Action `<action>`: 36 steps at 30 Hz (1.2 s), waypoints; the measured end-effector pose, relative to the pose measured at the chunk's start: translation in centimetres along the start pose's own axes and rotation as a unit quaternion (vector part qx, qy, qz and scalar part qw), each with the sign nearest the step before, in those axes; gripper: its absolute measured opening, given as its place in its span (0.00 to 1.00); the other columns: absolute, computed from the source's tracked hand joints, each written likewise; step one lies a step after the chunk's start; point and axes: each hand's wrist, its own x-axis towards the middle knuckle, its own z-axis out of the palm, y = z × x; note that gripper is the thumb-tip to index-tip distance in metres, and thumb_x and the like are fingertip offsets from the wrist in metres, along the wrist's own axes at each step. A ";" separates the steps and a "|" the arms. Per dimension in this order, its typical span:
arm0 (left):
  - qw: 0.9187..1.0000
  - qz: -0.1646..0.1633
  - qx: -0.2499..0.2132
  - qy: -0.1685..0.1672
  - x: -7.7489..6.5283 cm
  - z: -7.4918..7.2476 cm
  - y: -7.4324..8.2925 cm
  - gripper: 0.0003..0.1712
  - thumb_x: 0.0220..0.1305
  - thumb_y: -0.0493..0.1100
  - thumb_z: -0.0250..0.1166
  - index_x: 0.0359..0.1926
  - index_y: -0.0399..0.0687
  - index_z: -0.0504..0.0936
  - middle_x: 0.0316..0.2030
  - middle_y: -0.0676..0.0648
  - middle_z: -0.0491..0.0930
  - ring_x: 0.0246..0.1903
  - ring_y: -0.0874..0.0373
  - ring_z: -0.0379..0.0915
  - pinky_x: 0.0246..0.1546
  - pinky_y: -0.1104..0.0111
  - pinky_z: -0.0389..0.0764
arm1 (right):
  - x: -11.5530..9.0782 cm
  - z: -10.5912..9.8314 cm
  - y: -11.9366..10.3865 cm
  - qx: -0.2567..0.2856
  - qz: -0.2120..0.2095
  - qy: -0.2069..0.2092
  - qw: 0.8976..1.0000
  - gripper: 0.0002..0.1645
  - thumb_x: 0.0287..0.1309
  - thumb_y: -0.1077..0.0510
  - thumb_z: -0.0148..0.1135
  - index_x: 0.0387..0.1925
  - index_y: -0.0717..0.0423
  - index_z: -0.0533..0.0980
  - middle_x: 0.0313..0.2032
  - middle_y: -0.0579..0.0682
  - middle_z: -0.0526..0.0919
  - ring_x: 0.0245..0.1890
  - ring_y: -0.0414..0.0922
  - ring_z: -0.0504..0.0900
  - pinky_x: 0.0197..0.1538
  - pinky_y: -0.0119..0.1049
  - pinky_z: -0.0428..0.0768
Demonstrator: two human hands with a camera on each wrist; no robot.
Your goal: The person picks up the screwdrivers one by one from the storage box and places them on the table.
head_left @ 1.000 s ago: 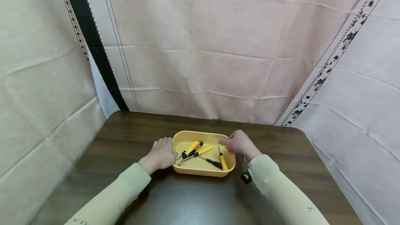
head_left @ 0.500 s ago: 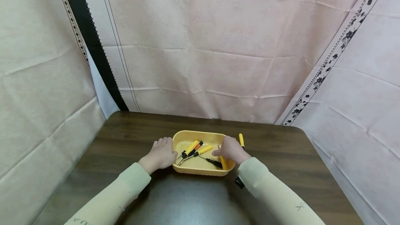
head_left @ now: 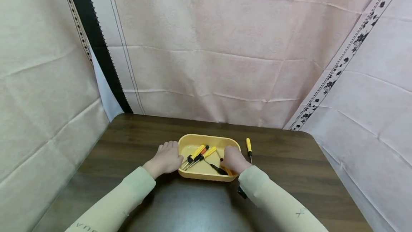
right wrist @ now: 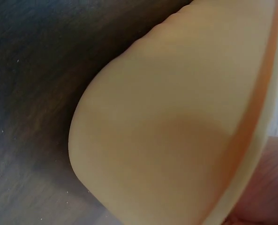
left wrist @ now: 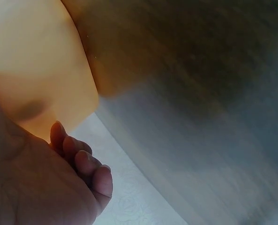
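Where cloth backs the table, left fingers grip the tray, right fingers unclear.

This was a makeshift booth; whether it stood in a home, an office or a workshop could not be told. Pale cloths, creased by folding, hung behind the worktop and on both sides, like screens. Their flowered border and black band suggested household linen. The worktop had dark wood grain, and screwdrivers in a tub lent a workshop touch.
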 end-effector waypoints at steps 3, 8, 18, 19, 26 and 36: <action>1.000 -0.004 -0.003 -0.002 -0.1 -0.1 0.1 0.25 0.65 0.51 0.53 0.53 0.36 0.66 0.38 0.46 0.65 0.39 0.50 0.59 0.44 0.57 0.60 | 0.0 0.1 -0.1 -0.002 -0.009 0.002 1.000 0.18 0.48 0.62 0.70 0.15 0.56 0.68 0.12 0.47 0.64 0.10 0.41 0.65 0.17 0.32 0.64; 1.000 -0.003 -0.007 -0.001 -0.1 0.0 0.1 0.26 0.65 0.51 0.53 0.54 0.35 0.66 0.38 0.45 0.65 0.40 0.50 0.59 0.45 0.56 0.60 | -0.3 -0.2 -0.2 0.011 0.002 0.001 1.000 0.19 0.50 0.65 0.64 0.12 0.55 0.66 0.09 0.46 0.62 0.08 0.41 0.62 0.14 0.32 0.61; 1.000 0.003 -0.001 0.002 -0.1 0.0 0.1 0.25 0.64 0.52 0.52 0.52 0.36 0.67 0.37 0.45 0.65 0.39 0.50 0.58 0.44 0.57 0.60 | 0.1 -1.5 0.6 0.128 0.050 -0.015 0.990 0.24 0.57 0.57 0.65 0.11 0.51 0.66 0.11 0.44 0.60 0.11 0.40 0.60 0.15 0.32 0.61; 1.000 0.003 -0.002 0.002 -0.1 0.0 0.1 0.25 0.64 0.52 0.53 0.52 0.35 0.67 0.37 0.45 0.65 0.39 0.50 0.59 0.44 0.57 0.60 | 0.2 -1.6 0.8 0.141 0.048 -0.017 0.989 0.24 0.58 0.57 0.65 0.10 0.51 0.65 0.11 0.45 0.59 0.11 0.40 0.59 0.14 0.32 0.60; 1.000 -0.006 0.000 0.000 -0.1 0.0 0.2 0.26 0.65 0.52 0.53 0.54 0.35 0.67 0.39 0.45 0.66 0.40 0.50 0.59 0.46 0.57 0.61 | 0.3 -2.4 1.7 0.220 0.042 -0.019 0.974 0.13 0.58 0.54 0.66 0.22 0.56 0.78 0.20 0.48 0.75 0.19 0.43 0.75 0.23 0.36 0.75; 1.000 -0.008 0.000 -0.003 0.0 0.0 0.3 0.26 0.65 0.52 0.53 0.54 0.35 0.67 0.38 0.45 0.66 0.40 0.50 0.59 0.45 0.57 0.61 | 0.5 -3.1 2.9 0.382 0.054 -0.033 0.922 0.11 0.58 0.61 0.65 0.40 0.64 0.77 0.39 0.56 0.79 0.34 0.48 0.83 0.41 0.43 0.81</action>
